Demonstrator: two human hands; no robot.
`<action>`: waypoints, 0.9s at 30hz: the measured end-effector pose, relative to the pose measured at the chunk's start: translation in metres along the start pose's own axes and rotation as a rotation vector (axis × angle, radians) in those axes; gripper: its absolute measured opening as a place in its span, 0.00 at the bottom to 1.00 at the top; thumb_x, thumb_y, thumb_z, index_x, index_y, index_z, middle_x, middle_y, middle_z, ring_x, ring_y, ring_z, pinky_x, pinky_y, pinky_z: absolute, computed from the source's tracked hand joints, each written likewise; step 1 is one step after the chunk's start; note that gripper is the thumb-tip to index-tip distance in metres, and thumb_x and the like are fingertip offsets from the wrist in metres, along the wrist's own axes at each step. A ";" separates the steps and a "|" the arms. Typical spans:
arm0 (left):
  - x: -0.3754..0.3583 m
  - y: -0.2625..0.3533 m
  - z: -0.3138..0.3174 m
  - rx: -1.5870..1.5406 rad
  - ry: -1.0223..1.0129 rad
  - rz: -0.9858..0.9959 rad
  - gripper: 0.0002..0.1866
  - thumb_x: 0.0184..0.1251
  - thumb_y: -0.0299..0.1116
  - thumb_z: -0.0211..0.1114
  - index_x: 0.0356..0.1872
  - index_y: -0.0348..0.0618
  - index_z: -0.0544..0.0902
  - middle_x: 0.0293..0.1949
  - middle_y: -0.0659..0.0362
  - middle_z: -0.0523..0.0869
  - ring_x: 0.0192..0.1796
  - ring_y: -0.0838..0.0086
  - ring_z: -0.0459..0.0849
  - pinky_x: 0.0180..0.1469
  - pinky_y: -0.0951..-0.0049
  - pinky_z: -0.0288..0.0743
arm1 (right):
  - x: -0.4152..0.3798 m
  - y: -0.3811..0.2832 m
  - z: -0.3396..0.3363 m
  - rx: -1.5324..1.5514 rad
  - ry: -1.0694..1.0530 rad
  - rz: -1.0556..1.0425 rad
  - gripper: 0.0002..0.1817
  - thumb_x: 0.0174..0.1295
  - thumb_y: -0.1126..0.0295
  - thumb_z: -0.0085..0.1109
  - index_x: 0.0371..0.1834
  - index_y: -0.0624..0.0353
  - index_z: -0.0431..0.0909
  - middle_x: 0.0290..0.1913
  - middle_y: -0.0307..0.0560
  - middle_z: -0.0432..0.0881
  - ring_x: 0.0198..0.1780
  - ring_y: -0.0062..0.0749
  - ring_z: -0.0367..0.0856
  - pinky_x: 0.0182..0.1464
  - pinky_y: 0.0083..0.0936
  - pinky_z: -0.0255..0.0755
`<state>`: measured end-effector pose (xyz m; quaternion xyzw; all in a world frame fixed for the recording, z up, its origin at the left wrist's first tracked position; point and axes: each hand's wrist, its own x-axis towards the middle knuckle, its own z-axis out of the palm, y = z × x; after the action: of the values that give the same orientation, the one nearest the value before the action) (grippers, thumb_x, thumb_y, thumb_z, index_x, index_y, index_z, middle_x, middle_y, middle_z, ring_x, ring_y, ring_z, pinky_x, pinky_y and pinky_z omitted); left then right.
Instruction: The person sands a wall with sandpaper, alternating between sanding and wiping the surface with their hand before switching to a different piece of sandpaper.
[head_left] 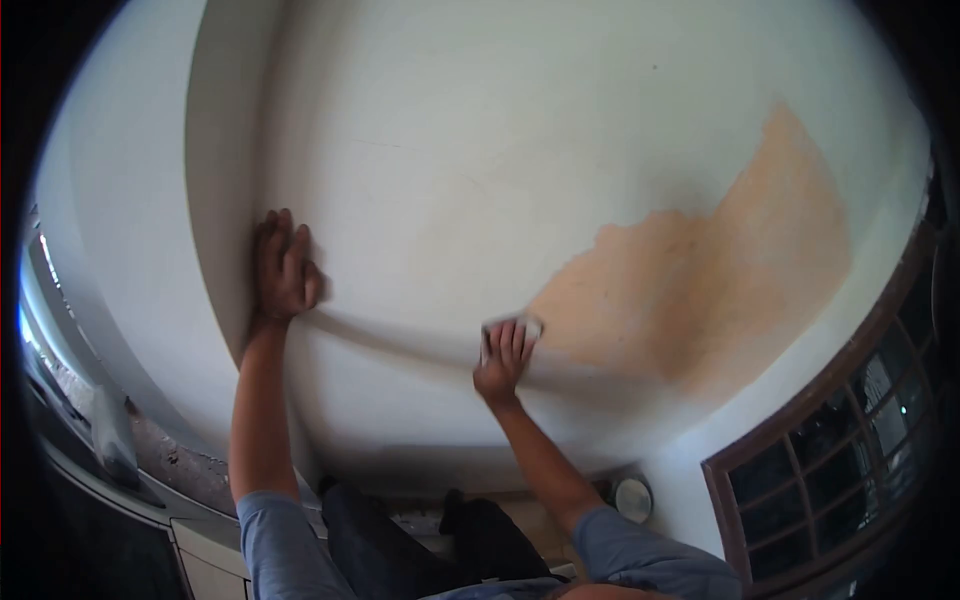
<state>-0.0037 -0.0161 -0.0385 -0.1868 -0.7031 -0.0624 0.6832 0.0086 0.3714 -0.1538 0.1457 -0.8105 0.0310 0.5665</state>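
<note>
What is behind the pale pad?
Around the pad, white wall and the edge of an orange patch show; the surface directly behind it is covered and cannot be seen.

wall (450, 190) and small pad (535, 327): pad noted against wall face.
the wall was off-white, with faint hairline marks and a ragged-edged peach-orange patch (770, 230) toward its right side. the pad, light grey and partly hidden by the fingers of the right hand (502, 365), sat at the patch's left tip. the left hand (285, 265) touched the wall's left edge.
</note>
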 end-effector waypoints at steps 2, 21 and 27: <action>0.001 0.000 -0.005 0.032 -0.008 0.008 0.28 0.54 0.29 0.55 0.60 0.34 0.74 0.66 0.36 0.68 0.67 0.37 0.68 0.68 0.40 0.62 | -0.035 -0.017 0.005 0.012 -0.054 -0.026 0.23 0.59 0.68 0.52 0.58 0.61 0.79 0.64 0.53 0.76 0.70 0.52 0.66 0.74 0.55 0.40; 0.008 0.006 -0.006 0.064 -0.013 0.084 0.26 0.65 0.33 0.49 0.64 0.31 0.70 0.67 0.35 0.66 0.69 0.38 0.64 0.70 0.43 0.59 | -0.003 -0.036 -0.010 0.116 0.100 -0.039 0.13 0.62 0.62 0.62 0.47 0.52 0.85 0.55 0.36 0.83 0.63 0.34 0.75 0.67 0.49 0.64; 0.008 0.005 0.000 0.083 -0.018 0.074 0.26 0.63 0.30 0.49 0.63 0.31 0.69 0.66 0.35 0.65 0.68 0.38 0.64 0.70 0.42 0.60 | 0.190 -0.004 -0.081 -0.087 0.136 -0.173 0.17 0.61 0.70 0.56 0.53 0.56 0.82 0.59 0.40 0.81 0.64 0.36 0.74 0.73 0.50 0.53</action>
<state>-0.0016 -0.0098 -0.0317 -0.1846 -0.7038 -0.0061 0.6860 0.0237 0.3463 0.0513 0.1880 -0.7552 -0.0432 0.6265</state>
